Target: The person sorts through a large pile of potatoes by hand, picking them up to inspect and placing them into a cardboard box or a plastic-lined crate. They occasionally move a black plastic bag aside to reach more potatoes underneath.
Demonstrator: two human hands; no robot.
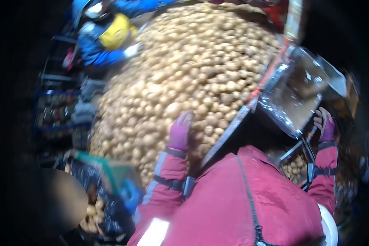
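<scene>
A large heap of potatoes [184, 74] fills the middle of the view. My left hand [180, 130], in a purple glove with pale fingertips, reaches over the near side of the heap, its fingers stretched out among the potatoes. Off to the right, my right hand [324, 123] wears the same kind of glove. Its fingers are apart, close to the lower right corner of a box lined with clear plastic [293, 92]. Glare and blur soften the detail around both hands.
A metal edge [229, 129] runs between the heap and the box. Another person in blue [104, 43] stands at the far left, a white-gloved hand at the heap. At lower left are a green-rimmed container [106, 166] and a black bag [115, 213]. More potatoes [295, 169] lie below the box.
</scene>
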